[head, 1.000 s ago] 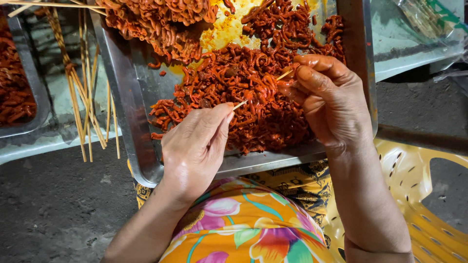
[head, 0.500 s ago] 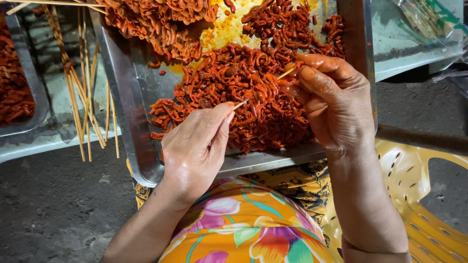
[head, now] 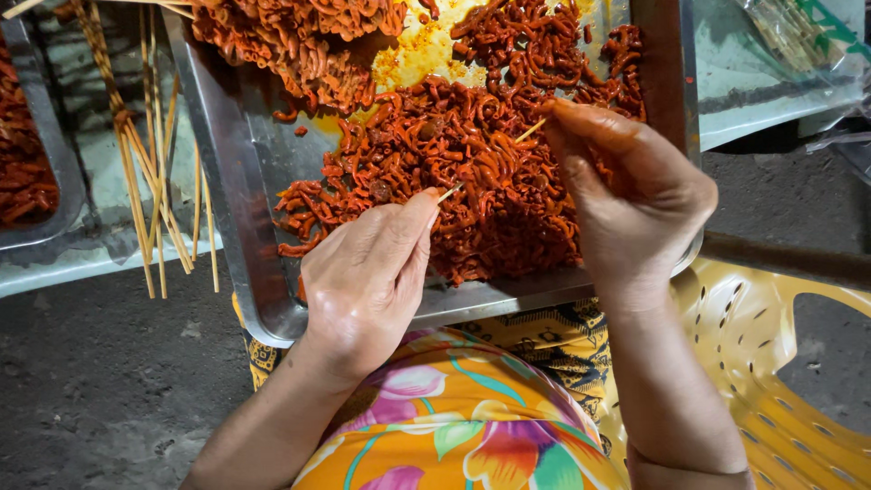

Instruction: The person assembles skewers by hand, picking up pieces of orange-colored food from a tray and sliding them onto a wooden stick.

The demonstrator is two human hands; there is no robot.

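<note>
Red, sauce-coated strips fill a small metal tray (head: 36, 227) at the far left edge, and just right of it a loose bundle of bamboo skewers (head: 150, 181) lies fanned out on the pale counter (head: 100, 263). Next comes the big steel tray (head: 227, 227), heaped with the same red marinated meat pieces (head: 472, 172), with a bare patch of yellow oil near the top. The left hand (head: 367, 277) rests over the tray's near rim, fingers curled together and pinched on the end of a thin skewer (head: 446, 192) whose tip pokes out toward the meat. Right of it, the right hand (head: 635, 195) hovers over the pile, fingers bunched shut, thumb and fingertips stained red; a short skewer tip (head: 531, 132) sticks out from them, touching the meat. The two hands are near each other but apart. Below them is a flowered orange garment (head: 454, 417), and at the right a yellow plastic chair (head: 780, 363)
</note>
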